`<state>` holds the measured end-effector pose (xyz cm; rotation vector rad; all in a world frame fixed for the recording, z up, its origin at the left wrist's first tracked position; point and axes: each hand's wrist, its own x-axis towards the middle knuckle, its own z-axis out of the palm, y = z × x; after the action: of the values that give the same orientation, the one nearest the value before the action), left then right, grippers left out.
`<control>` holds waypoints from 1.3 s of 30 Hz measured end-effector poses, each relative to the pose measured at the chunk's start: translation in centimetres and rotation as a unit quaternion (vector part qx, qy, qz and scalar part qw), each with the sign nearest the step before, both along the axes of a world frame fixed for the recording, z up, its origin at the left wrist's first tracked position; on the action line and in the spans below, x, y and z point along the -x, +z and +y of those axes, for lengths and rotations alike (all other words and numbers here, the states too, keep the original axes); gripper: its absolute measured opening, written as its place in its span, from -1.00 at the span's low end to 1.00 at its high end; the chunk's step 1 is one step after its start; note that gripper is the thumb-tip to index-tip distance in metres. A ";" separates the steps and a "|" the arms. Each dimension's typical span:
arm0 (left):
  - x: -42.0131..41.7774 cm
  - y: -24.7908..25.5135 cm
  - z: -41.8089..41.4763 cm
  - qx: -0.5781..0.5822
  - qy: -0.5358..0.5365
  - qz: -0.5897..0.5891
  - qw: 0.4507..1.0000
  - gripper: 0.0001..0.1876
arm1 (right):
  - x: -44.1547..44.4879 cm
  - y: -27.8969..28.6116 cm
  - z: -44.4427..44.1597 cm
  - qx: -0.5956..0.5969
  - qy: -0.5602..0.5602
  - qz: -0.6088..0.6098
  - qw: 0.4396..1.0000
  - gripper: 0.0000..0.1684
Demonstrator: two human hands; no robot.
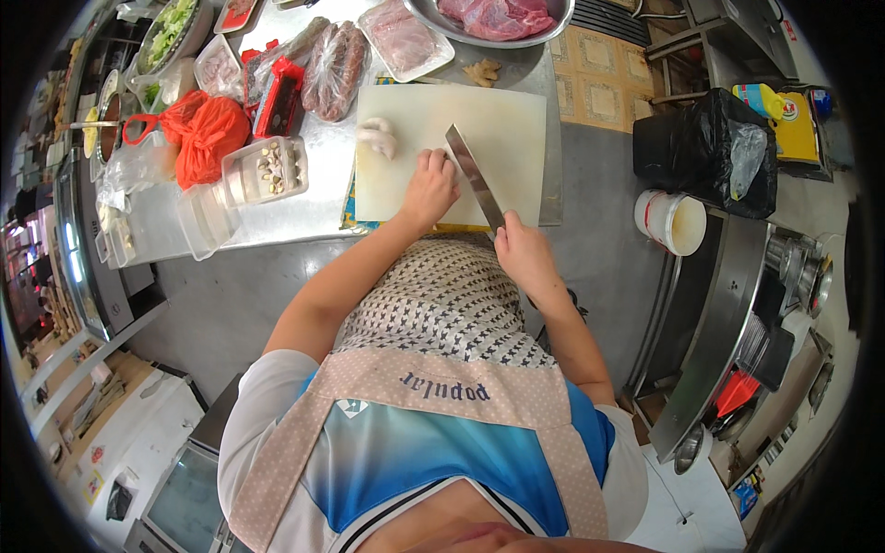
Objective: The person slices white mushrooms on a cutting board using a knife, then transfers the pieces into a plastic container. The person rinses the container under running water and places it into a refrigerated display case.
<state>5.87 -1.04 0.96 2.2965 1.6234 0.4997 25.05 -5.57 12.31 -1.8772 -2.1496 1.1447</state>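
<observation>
A white cutting board (498, 114) lies at the edge of a metal table before me. My right hand (523, 252) is closed on the handle of a kitchen knife (476, 178), whose wide blade points away from me over the board. My left hand (432, 186) rests on the board just left of the blade, its fingers curled; a small dark bit shows by the fingertips, but whether it holds anything is hidden. A pale, whitish piece of food (377, 137), perhaps squid or meat, lies near the board's left edge, apart from both hands.
Behind the board are wrapped meat on a tray (401, 41), ginger (482, 72) and a metal bowl (498, 39) of raw meat. Bagged sausages (334, 71), a red plastic bag (211, 135) and a plastic container (265, 171) of garlic-like pieces stand left. A white bucket (671, 222) is at right.
</observation>
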 end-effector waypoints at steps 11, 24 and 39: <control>0.6 0.0 -0.7 0.109 0.069 -0.128 0.983 -0.64 | -0.3 -2.0 -0.9 0.020 -0.001 -0.023 1.000 -0.82; 1.9 0.2 1.4 0.251 0.136 -0.167 0.944 -0.21 | 1.6 -3.3 1.7 0.010 0.097 -0.129 0.987 -0.87; 4.9 2.0 1.5 0.332 0.281 -0.366 0.823 -0.63 | -0.2 -9.5 1.7 0.044 0.047 -0.080 0.995 -0.79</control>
<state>0.93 0.44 2.92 0.9188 1.6451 0.6813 25.29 -3.83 2.77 -1.9870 -2.3308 1.1612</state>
